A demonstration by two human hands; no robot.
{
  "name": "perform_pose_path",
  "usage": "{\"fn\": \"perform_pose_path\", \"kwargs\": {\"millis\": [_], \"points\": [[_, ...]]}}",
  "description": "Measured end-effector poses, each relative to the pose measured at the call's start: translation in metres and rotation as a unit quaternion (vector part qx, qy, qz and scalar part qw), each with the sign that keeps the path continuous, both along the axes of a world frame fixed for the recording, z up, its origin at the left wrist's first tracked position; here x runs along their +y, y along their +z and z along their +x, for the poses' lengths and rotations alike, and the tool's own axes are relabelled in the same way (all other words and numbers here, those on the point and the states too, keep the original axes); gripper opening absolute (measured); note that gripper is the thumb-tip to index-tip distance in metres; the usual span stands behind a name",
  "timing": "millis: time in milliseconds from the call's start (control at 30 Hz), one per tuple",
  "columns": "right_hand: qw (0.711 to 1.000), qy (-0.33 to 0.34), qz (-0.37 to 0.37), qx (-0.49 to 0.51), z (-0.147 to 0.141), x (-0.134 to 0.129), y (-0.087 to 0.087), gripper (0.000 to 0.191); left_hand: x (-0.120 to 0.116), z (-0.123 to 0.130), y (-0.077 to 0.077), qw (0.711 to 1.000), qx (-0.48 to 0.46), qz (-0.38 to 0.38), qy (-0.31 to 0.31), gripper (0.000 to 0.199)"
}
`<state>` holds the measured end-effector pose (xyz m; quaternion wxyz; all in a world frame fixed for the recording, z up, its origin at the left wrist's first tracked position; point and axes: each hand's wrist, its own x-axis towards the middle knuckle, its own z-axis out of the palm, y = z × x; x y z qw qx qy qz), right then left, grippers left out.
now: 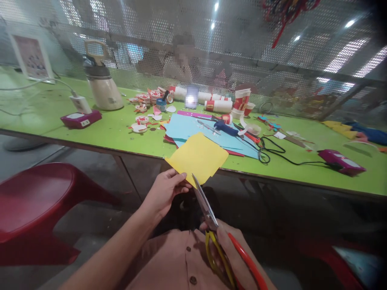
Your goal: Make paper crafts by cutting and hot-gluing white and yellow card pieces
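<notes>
My left hand (172,185) pinches the near left edge of a yellow sheet of paper (199,155), thumb on top and fingers beneath. The sheet is held up at the table's front edge, over blue paper sheets (181,125). A pair of scissors (207,205), with one yellow and one red handle, is gripped by my right hand (225,245). Their blades point up and away from me, tips at the sheet's near edge close to my left thumb. Part of the right hand's fingers is hidden behind the handles.
On the green table (115,139) are a blue-handled tool (225,129) with a black cord, purple power blocks (81,119), a thermos jug (104,86), paper cups (241,102) and several paper crafts (139,128). A red stool (36,197) stands at left. A mesh partition rises behind.
</notes>
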<state>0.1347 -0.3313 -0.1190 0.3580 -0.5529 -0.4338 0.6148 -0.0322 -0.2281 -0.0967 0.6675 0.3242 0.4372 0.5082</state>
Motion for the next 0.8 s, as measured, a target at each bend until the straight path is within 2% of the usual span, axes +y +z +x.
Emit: {"fn": "perform_pose_path", "kwargs": {"millis": [233,467,600,800], "points": [[1.000,0.000,0.009,0.017,-0.002,-0.001,0.003,0.055,0.000,-0.001,0.000,1.000,0.027,0.009,0.002,0.014],[0.999,-0.016,0.016,0.024,0.000,0.000,-0.009,0.052,0.000,0.000,0.000,0.999,0.035,0.014,-0.012,0.016],[0.999,-0.025,-0.001,0.039,-0.002,-0.001,-0.010,0.051,0.001,-0.001,0.001,0.999,0.035,0.010,-0.018,0.015],[0.999,0.001,-0.011,0.040,0.000,0.001,-0.011,0.051,0.002,-0.003,0.002,0.999,0.031,0.011,-0.026,0.016]]}}
